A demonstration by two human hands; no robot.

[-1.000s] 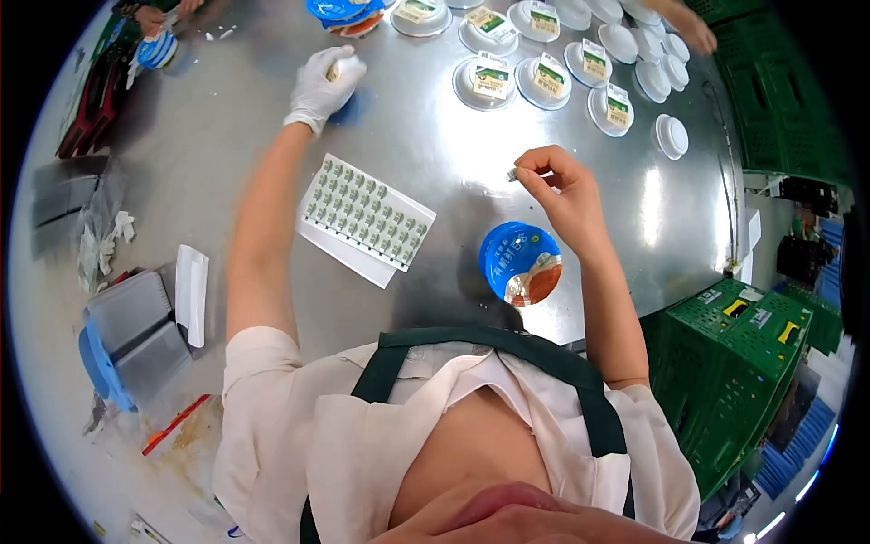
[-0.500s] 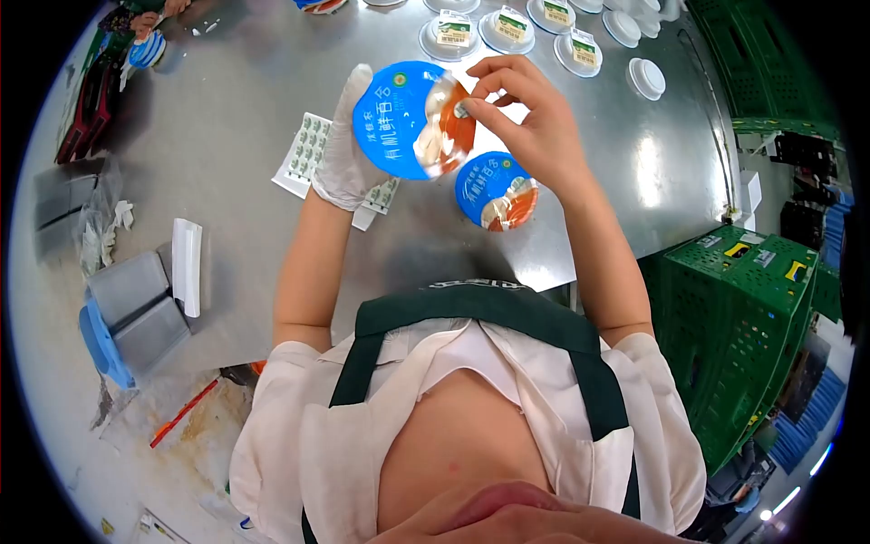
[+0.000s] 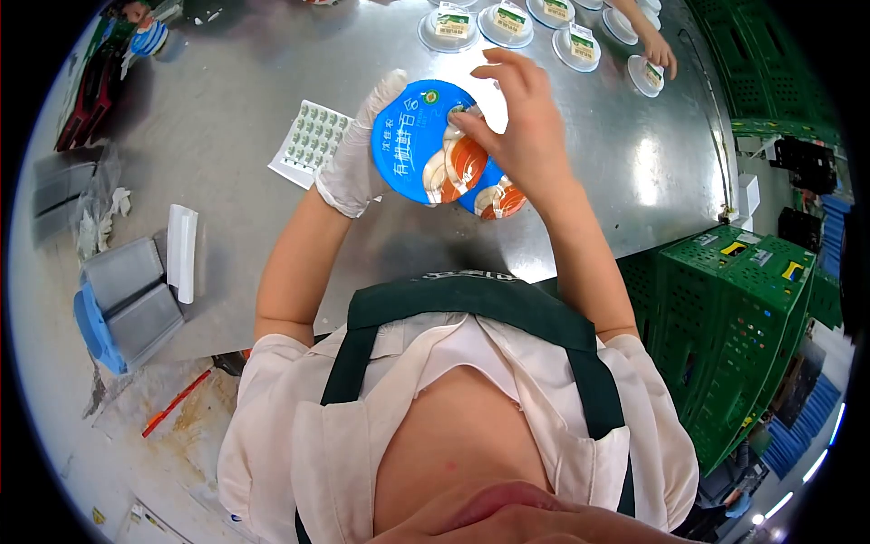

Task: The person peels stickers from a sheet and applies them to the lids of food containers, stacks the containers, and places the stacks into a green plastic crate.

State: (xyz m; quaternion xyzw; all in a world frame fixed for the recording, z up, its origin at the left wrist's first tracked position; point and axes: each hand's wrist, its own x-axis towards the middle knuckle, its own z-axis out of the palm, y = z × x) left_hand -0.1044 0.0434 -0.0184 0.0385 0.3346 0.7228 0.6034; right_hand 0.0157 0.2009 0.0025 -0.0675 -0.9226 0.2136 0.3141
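Note:
My left hand (image 3: 355, 154), in a white glove, grips a round pack with a blue, white and orange printed lid (image 3: 421, 136) by its left edge, above the metal table. The bare right hand (image 3: 521, 113) is at the pack's upper right edge; thumb and forefinger are close together on the lid, and what they pinch is too small to make out. A second blue-lidded pack (image 3: 498, 196) lies on the table, partly hidden under the held one. Beside the gloved hand is a sheet of small green and white stickers (image 3: 313, 140).
White lidded tubs (image 3: 448, 27), several with labels, stand at the table's far side, where another person's hand (image 3: 654, 45) touches one. Green crates (image 3: 729, 335) are stacked at the right. A grey bin (image 3: 127, 281) and white roll (image 3: 182, 252) are at the left.
The held pack has moved slightly right and down and now overlaps the second pack. My right hand has shifted a little left. Another person's hand has come in at the upper right.

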